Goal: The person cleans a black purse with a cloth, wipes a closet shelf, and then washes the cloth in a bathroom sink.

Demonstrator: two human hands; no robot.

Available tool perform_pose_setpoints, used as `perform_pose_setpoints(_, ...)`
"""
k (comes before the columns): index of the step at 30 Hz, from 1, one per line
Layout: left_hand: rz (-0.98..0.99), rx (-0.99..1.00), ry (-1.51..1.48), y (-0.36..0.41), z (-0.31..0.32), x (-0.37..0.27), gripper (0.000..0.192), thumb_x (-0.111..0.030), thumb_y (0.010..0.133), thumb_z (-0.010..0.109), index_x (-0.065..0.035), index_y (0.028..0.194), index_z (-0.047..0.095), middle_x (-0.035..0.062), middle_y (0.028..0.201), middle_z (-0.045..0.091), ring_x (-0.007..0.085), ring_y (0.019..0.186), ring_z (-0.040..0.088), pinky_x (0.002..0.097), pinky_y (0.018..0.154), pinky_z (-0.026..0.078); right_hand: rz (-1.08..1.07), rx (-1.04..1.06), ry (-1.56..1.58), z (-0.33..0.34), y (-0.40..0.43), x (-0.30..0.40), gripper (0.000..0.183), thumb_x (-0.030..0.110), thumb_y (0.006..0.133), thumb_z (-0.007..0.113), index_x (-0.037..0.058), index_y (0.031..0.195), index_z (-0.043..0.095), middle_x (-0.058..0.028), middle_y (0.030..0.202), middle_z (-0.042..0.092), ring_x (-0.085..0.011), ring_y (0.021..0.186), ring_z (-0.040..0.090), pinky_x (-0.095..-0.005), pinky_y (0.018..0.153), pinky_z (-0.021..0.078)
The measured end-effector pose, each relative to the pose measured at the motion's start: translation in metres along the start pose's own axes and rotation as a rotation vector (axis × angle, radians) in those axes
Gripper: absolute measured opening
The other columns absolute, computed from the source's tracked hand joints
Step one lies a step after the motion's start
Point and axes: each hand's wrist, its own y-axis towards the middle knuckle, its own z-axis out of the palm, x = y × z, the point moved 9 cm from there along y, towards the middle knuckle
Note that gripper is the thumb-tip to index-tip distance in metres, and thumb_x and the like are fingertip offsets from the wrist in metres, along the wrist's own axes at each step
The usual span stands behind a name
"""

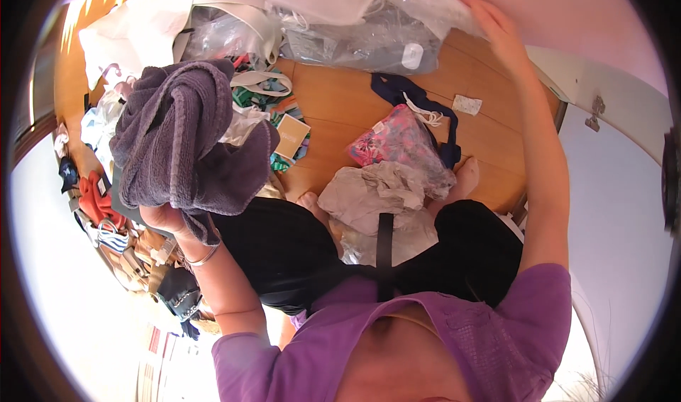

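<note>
My left hand (162,218) holds up a bundled dark purple-grey towel (181,141) from below, with one end of the cloth hanging to the right. My right arm reaches far forward, and my right hand (495,24) is at the right end of a whitish translucent sheet or bag (372,0); its fingers are partly hidden, so a hold cannot be told. Below that sheet lies a grey item in clear plastic (362,45). Crumpled pale paper or cloth (372,189) lies between my feet, against a pink floral pouch in clear plastic (393,136).
A navy strap with white cord (452,131) curves beside the pouch, near a small white packet (467,105). A tan card (291,136) rests on colourful striped fabric (279,107). A white bag (143,30) stands at upper left. Red cloth (98,200) and bags pile up at left.
</note>
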Motion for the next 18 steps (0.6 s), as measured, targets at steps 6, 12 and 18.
perform_pose_setpoints(6, -0.051, 0.18, -0.042, 0.004, 0.033, 0.012, 0.048, -0.026, 0.079, 0.04, 0.0069, 0.115, 0.044, 0.0186, 0.115, 0.049, 0.0305, 0.105, 0.049, 0.044, 0.094, 0.036, 0.103, 0.081, -0.706, -0.04, -0.092, -0.102, 0.018, 0.016, 0.076, 0.056, 0.0032, 0.088, 0.059, -0.0141, 0.078, 0.062, -0.0232, 0.072, 0.061, -0.0315, 0.064, 0.0474)
perform_pose_setpoints(12, 0.125, 0.252, 0.222, -0.016, 0.053, -0.003, 0.047, -0.031, 0.082, 0.041, 0.0083, 0.104, 0.053, 0.0145, 0.112, 0.052, 0.0231, 0.102, 0.051, 0.0344, 0.091, 0.038, 0.173, 0.221, -0.466, 0.009, -0.109, -0.111, 0.017, 0.014, 0.076, 0.057, 0.0021, 0.087, 0.059, -0.014, 0.078, 0.062, -0.0235, 0.071, 0.061, -0.0322, 0.064, 0.0475)
perform_pose_setpoints(18, -0.314, 0.369, 0.148, -0.072, 0.115, -0.006, 0.049, -0.011, 0.061, 0.068, 0.0031, 0.104, 0.052, 0.0088, 0.097, 0.059, 0.0138, 0.086, 0.056, 0.0277, 0.075, 0.046, 0.349, 0.618, 0.133, 0.087, -0.106, -0.017, 0.038, 0.026, 0.081, 0.055, 0.005, 0.112, 0.048, -0.0103, 0.103, 0.055, -0.0186, 0.088, 0.056, -0.0319, 0.075, 0.0443)
